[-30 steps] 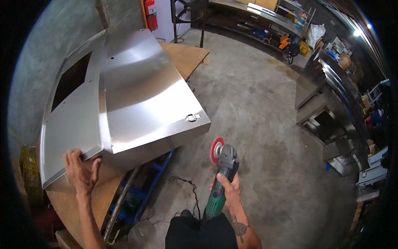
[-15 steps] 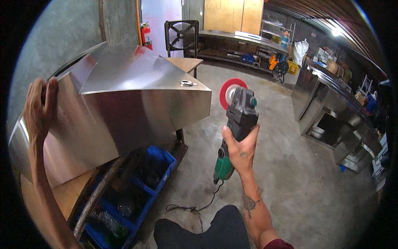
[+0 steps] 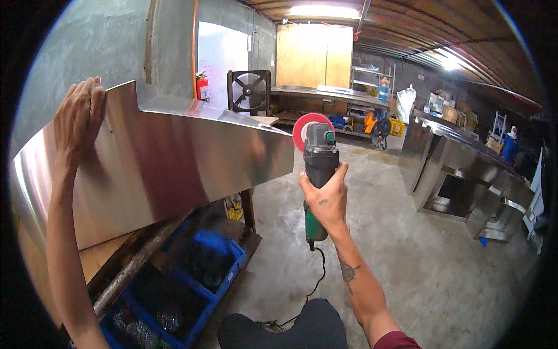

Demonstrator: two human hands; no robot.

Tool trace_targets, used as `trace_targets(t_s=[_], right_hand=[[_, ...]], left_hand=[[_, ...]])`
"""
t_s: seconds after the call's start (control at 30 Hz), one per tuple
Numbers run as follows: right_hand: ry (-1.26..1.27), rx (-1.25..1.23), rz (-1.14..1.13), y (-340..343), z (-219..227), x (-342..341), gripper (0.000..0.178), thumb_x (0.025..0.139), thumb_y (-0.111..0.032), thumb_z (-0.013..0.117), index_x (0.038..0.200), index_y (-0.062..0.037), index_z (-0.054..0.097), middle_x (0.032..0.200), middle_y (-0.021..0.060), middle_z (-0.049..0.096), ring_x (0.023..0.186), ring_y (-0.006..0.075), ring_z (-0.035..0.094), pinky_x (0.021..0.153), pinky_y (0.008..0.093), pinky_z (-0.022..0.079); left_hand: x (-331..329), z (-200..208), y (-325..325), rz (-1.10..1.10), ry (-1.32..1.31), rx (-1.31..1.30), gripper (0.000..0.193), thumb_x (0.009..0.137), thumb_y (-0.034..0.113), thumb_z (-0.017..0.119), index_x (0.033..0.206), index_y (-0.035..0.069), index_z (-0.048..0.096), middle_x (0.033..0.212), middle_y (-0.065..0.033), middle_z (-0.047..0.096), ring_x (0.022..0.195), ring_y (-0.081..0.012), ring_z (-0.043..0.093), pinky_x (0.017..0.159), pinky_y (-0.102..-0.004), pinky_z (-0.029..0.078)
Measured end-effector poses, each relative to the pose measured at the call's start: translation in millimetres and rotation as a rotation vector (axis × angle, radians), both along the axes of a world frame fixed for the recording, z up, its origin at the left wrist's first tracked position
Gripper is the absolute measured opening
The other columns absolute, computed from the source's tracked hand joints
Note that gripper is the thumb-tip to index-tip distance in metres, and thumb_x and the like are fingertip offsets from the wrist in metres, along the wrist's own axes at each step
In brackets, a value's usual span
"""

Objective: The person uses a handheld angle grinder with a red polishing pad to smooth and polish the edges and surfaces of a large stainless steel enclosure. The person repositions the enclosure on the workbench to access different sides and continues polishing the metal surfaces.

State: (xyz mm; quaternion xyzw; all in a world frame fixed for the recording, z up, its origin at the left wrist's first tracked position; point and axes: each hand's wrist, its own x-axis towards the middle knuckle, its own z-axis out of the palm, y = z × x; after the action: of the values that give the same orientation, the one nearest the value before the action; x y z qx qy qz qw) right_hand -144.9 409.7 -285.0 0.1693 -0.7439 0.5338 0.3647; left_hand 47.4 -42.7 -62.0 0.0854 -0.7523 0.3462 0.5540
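Angle grinder at one o'clock, right hand fingers wrapped round it; left hand at ten atop metal housing, finger grip unclear. Positioning, apparently; next needs steady disc.

Left hand raised, fingers bent; right hand lower, gripping, forearm tattooed.

White glare from ceiling lamps, black fisheye rim, bent edges.
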Motion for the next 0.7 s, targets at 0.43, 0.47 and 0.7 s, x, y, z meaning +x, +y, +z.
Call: trace_targets(t_s=[0.43, 0.47, 0.7], right_hand=[[0.007, 0.038, -0.055, -0.7, 4.2, -7.3, 0.060, 0.093, -0.030, 0.087, 0.124, -0.0022, 0.044, 0.093, 0.0224, 0.076, 0.081, 0.0390, 0.079, 0.075, 0.0513, 0.061], [0.013, 0.040, -0.057, -0.6, 4.6, -7.6, 0.060, 0.093, -0.030, 0.087, 0.124, -0.0023, 0.044, 0.093, 0.0222, 0.076, 0.080, 0.0390, 0.079, 0.075, 0.0512, 0.061], [-0.013, 0.046, -0.052, 0.8, 3.1, -8.4, 0.060, 0.093, -0.030, 0.086, 0.125, -0.0029, 0.043, 0.093, 0.0224, 0.076, 0.080, 0.0396, 0.079, 0.075, 0.0513, 0.061]], left_hand=[[4.2, 2.3, 19.6, -0.173, 0.113, 0.160, 0.038, 0.115, 0.034, 0.052, 0.104, 0.003, 0.068, 0.101, -0.0182, 0.073, 0.099, -0.0376, 0.069, 0.089, -0.0518, 0.056], [5.3, 4.6, 20.2, -0.174, 0.101, 0.167, 0.037, 0.115, 0.034, 0.051, 0.104, 0.003, 0.068, 0.101, -0.0180, 0.072, 0.099, -0.0371, 0.069, 0.089, -0.0516, 0.056], [-0.7, 5.6, 15.2, -0.155, 0.118, 0.113, 0.037, 0.116, 0.032, 0.049, 0.102, 0.003, 0.066, 0.098, -0.0186, 0.070, 0.097, -0.0387, 0.068, 0.089, -0.0527, 0.055]])
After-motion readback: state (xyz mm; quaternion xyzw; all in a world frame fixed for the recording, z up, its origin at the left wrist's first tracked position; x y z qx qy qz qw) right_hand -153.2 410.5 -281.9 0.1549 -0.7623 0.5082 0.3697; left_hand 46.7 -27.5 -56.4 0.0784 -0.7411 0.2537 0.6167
